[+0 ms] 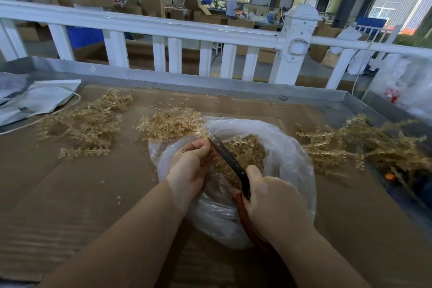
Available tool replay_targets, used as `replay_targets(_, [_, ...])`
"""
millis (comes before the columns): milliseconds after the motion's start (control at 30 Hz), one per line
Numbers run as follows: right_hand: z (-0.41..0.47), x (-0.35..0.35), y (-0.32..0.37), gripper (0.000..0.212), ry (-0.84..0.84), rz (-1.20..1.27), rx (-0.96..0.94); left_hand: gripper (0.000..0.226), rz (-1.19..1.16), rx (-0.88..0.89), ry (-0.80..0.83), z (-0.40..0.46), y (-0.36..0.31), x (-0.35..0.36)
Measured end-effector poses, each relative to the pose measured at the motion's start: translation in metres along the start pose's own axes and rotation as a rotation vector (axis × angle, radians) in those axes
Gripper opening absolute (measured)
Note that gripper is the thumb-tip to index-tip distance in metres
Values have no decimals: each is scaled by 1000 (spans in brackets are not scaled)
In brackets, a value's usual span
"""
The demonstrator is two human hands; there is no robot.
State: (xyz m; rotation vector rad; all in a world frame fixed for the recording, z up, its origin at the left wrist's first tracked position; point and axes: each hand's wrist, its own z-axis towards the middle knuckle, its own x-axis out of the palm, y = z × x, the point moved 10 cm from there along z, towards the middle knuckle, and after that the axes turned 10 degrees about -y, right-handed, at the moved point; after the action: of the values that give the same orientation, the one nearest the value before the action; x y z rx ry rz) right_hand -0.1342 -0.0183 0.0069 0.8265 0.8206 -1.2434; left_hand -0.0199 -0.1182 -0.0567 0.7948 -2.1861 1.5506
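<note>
The worktop (70, 194), lined with cardboard, is carrying everything, and a white railing (163, 28) is running along its far edge. Heaps of amber plastic branches are lying on the cardboard. A left heap (86, 124) and a right heap (364, 145) are sitting well apart from the cutting, probably to keep two lots from mixing, though I cannot tell which lot is which.

A clear bag (292, 152) is standing open in the middle, directly under both hands, seemingly so that whatever is snipped off is falling straight in. Cut bits (250, 149) are piling up inside it.

The left hand (189, 166) is pinching a branch (177, 124), its fingers curled round the near end. It is holding that end over the bag's far rim while the rest is trailing out to the left across the worktop.

The right hand (273, 201) is clamping the orange handles of the scissors (230, 159). It is aiming the dark blades away from the person, up to the left fingertips, where the tips are meeting the branch. The blades are looking only slightly parted there.
</note>
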Motion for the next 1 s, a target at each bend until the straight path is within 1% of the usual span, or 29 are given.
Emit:
replay_targets(133, [1, -1, 0, 24, -9, -18, 4, 21, -15, -12, -9, 1, 1, -1])
replay_targets(300, [2, -2, 1, 29, -17, -37, 3, 21, -29, -18, -14, 1, 1, -2])
replay_targets(567, [1, -2, 6, 23, -22, -21, 1, 18, -38, -22, -51, 2, 2, -4])
replay_targets(633, [1, -1, 6, 25, -22, -15, 6, 18, -25, -20, -56, 2, 3, -4])
replay_targets(800, [3, 2, 1, 37, -10, 56, 40, 18, -4, -29, -47, 4, 4, -4])
replay_targets(1000, [2, 4, -5, 41, -6, 120, 67, 20, -11, -38, -33, 4, 3, -3])
